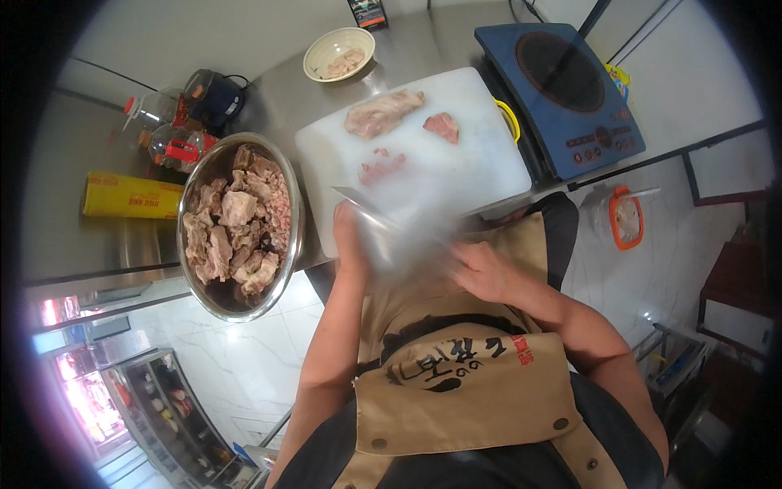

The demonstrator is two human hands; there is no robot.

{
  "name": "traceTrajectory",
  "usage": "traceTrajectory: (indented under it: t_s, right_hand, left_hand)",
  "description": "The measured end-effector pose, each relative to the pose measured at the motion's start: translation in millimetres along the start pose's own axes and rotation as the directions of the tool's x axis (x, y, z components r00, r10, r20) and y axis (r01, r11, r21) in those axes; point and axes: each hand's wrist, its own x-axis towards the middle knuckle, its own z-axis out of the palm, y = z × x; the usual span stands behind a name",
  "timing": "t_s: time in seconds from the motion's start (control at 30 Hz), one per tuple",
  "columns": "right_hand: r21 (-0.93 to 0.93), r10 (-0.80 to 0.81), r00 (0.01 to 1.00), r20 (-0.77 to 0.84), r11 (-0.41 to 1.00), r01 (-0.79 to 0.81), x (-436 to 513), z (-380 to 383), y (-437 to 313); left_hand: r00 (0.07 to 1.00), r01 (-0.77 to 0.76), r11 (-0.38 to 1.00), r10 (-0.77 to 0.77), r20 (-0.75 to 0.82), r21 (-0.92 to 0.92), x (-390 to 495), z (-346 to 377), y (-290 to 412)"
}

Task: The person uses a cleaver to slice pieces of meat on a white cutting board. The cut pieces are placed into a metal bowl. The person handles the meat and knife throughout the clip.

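My right hand (pixel 486 269) is closed on the handle end of a broad knife, probably a cleaver (pixel 382 226), its blade partly blurred. My left hand (pixel 349 229) is beside the blade at the near left edge of a white cutting board (pixel 489 165); its fingers are partly hidden, and whether it touches the blade is unclear. On the board lie a large pale piece of meat (pixel 383 114), a smaller pink piece (pixel 442 127) and several small cut bits (pixel 382 168). A steel bowl (pixel 298 244) left of the board holds meat chunks and chopped meat.
A patterned bowl (pixel 308 61) with pale meat pieces stands behind the board. A blue induction cooker (pixel 617 137) is at the right, near a yellow handle (pixel 508 121). Plastic bottles (pixel 165 143), a dark blue appliance (pixel 214 101) and a yellow box (pixel 131 195) stand at the left.
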Motion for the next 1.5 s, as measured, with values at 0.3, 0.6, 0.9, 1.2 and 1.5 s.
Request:
traceTrajectory:
  t_s: [0.3,0.6,0.9,1.2,1.5]
  right_hand:
    - [-0.224,-0.36,0.933,-0.018,0.911,0.347,89.8,28.5,44.8]
    - [0.849,0.105,0.991,0.08,0.514,-0.123,14.3,-7.5,40.5]
    - [0.984,0.1,0.983,0.155,0.075,-0.163,10.6,-0.2,113.2]
    - [0.954,0.16,0.951,0.264,0.101,-0.281,66.5,46.3,89.3]
    - [0.91,0.178,0.961,0.212,0.322,-0.26,52.0,69.0,28.6]
  left_hand:
    - [1.0,0.005,0.998,-0.006,0.004,0.056,0.1,2.8,-4.5]
    - [0.99,-0.138,0.983,0.132,0.052,0.121,24.4,11.7,-8.2]
    - [0.997,0.051,0.951,-0.033,0.064,-0.305,77.1,11.0,31.9]
    - [0.972,0.053,0.965,0.009,0.234,-0.256,62.2,-2.6,62.1]
    - [0.985,0.024,0.999,-0.017,-0.174,0.038,51.1,-34.4,102.3]
